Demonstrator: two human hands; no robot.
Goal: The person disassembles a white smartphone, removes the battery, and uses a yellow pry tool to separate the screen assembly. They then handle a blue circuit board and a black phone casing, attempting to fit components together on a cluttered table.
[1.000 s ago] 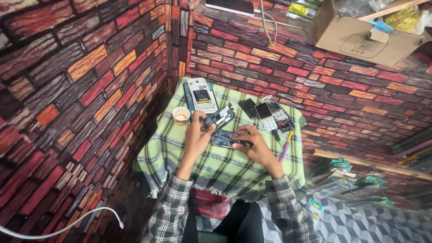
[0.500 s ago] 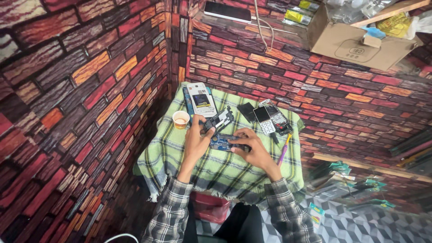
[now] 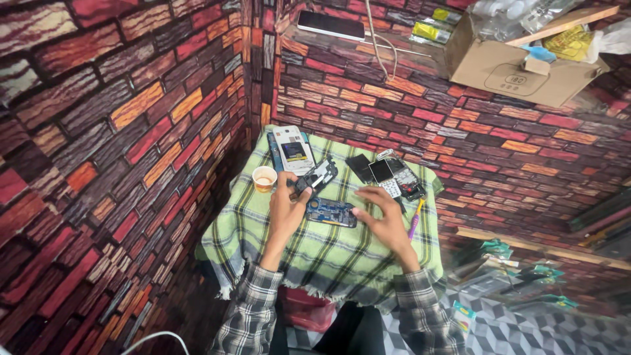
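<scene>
I see my two plaid-sleeved arms reaching over a small table draped in a green checked cloth. My right hand lies spread, fingertips touching the right end of a blue circuit board lying between both hands. My left hand grips a dark phone frame just beyond it. Farther off sit a paper cup at left and a keypad phone at right.

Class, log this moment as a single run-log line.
left hand: holds black phone frame | right hand: touches blue circuit board | surface: green checked cloth | nearby: small paper cup
</scene>
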